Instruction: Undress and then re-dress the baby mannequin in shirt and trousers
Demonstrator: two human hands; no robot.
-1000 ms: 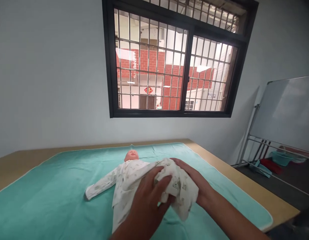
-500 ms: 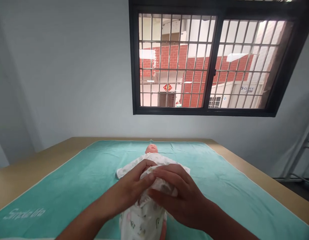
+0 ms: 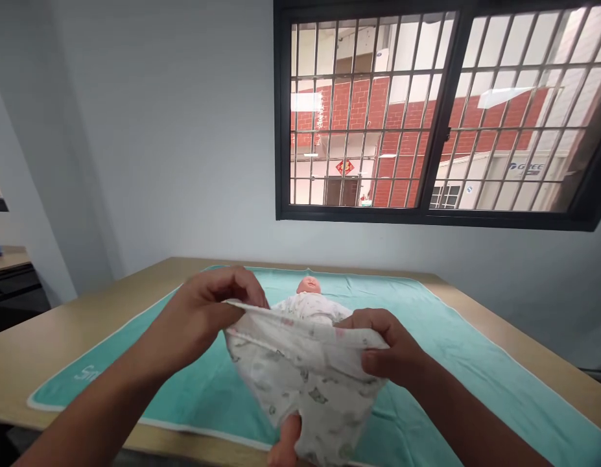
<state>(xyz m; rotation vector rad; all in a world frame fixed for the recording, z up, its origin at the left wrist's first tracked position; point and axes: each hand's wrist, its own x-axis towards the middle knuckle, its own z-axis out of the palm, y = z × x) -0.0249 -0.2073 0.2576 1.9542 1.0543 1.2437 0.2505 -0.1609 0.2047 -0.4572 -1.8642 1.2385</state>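
A baby doll [image 3: 308,286] lies on its back on a teal mat [image 3: 149,363], head toward the window. It wears a white printed top [image 3: 310,306]. My left hand [image 3: 207,311] and my right hand [image 3: 390,347] each pinch one side of the waistband of small white printed trousers [image 3: 305,376], stretched open between them above the doll's legs. A bare doll foot [image 3: 286,441] pokes out at the bottom of the trousers. The doll's lower body is hidden behind the cloth.
The mat covers a wooden table [image 3: 47,331] set against a grey wall under a barred window [image 3: 426,110]. A dark desk [image 3: 8,279] stands at the far left. The table's near edge runs along the bottom left.
Both hands have lifted off the doll's belly and now hold the trousers stretched open between them. The view has swung left and closer to the doll's feet.
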